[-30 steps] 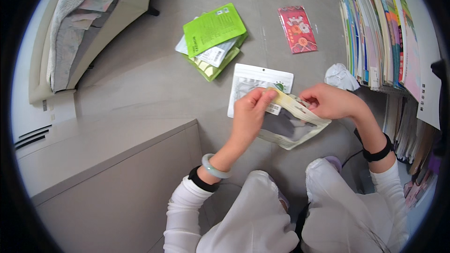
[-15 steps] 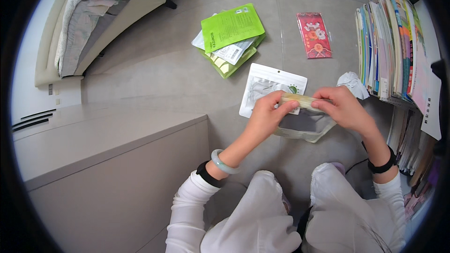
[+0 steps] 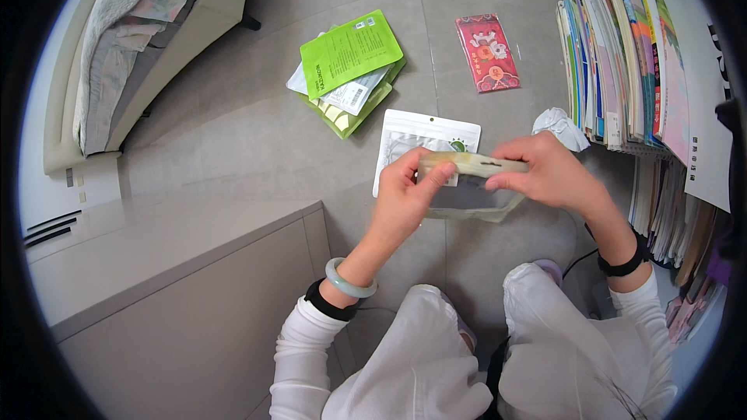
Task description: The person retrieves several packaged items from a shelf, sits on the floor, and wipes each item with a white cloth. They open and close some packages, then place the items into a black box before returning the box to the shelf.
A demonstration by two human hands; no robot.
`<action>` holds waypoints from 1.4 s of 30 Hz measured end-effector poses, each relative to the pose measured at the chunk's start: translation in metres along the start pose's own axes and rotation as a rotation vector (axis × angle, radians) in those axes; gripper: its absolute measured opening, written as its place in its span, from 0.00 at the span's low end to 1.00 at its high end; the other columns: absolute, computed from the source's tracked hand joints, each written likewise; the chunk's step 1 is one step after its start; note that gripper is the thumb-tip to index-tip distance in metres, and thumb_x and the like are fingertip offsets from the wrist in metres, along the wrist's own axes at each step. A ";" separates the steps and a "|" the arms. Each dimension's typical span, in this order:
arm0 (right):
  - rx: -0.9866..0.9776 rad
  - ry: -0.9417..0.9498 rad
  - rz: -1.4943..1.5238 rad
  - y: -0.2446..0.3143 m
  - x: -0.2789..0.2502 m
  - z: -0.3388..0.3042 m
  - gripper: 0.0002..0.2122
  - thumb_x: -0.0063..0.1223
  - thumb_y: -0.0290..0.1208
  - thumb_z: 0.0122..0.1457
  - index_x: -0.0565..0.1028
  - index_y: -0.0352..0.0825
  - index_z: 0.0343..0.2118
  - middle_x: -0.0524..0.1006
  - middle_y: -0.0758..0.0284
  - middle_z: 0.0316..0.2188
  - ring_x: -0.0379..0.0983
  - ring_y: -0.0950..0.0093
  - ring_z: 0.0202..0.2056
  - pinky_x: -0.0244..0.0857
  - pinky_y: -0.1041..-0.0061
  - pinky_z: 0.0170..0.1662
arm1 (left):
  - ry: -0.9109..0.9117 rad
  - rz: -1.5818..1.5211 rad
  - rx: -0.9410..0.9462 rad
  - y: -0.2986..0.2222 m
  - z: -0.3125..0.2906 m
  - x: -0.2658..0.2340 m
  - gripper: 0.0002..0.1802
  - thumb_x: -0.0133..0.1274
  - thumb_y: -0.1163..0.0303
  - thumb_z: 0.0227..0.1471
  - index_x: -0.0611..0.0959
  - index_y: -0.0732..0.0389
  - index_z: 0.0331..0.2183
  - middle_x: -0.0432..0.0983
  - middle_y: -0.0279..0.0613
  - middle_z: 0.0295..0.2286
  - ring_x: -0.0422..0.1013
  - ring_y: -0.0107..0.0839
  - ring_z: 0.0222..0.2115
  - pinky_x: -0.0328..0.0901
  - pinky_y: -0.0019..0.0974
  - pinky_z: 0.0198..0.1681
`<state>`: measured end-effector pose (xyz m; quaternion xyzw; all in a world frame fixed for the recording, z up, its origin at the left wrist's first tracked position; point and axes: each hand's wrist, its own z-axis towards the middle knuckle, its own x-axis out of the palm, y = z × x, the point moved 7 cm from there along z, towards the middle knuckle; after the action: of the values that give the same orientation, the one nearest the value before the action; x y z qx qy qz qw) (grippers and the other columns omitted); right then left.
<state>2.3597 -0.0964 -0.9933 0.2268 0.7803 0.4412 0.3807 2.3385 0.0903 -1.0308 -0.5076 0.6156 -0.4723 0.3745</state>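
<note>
Both of my hands grip a pale yellow-green pouch (image 3: 471, 163) by its upper edge, which looks thick or folded over. Its dark grey face hangs below, slightly blurred. My left hand (image 3: 403, 196) pinches the left end between thumb and fingers. The right end is closed in my right hand (image 3: 551, 173), thumb below and fingers above. Beneath the pouch on the floor lies a flat white packet (image 3: 412, 126) with a hang hole and a green print; the pouch and my left hand cover its lower part.
Green and white packets (image 3: 350, 54) are stacked on the floor ahead. A red packet (image 3: 489, 54) lies farther right, with crumpled white tissue (image 3: 560, 128) nearer. Books (image 3: 615, 70) stand in rows along the right. A grey cabinet (image 3: 156, 257) is at left, upholstered furniture (image 3: 191, 54) beyond it.
The whole view has shifted, so floor things appear farther left. Both hands keep hold of the pouch; its top edge has tilted, showing a small dark slit near my right hand.
</note>
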 end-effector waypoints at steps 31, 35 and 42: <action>-0.240 -0.204 -0.096 -0.005 -0.002 0.009 0.06 0.61 0.26 0.50 0.80 0.36 0.32 0.79 0.61 0.24 0.76 0.62 0.25 0.68 0.68 0.29 | 0.016 0.651 0.409 -0.025 0.004 0.006 0.06 0.65 0.71 0.45 0.86 0.61 0.29 0.80 0.41 0.25 0.75 0.37 0.27 0.69 0.36 0.30; -0.216 -0.179 -0.044 -0.009 -0.006 0.014 0.06 0.59 0.21 0.51 0.78 0.32 0.33 0.80 0.62 0.26 0.78 0.66 0.28 0.69 0.72 0.32 | 0.129 0.424 -0.012 -0.006 0.013 -0.003 0.09 0.59 0.69 0.55 0.86 0.64 0.35 0.82 0.42 0.28 0.74 0.25 0.26 0.68 0.29 0.31; -0.304 -0.207 -0.070 -0.003 -0.014 0.015 0.04 0.56 0.21 0.53 0.74 0.32 0.32 0.76 0.61 0.26 0.74 0.62 0.28 0.65 0.68 0.31 | 0.236 0.439 -0.068 -0.023 0.010 0.004 0.10 0.57 0.69 0.56 0.85 0.62 0.38 0.81 0.46 0.26 0.75 0.35 0.23 0.67 0.34 0.28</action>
<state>2.3803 -0.1002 -0.9951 0.1833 0.6688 0.5149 0.5040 2.3537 0.0837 -1.0118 -0.3153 0.7662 -0.4145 0.3763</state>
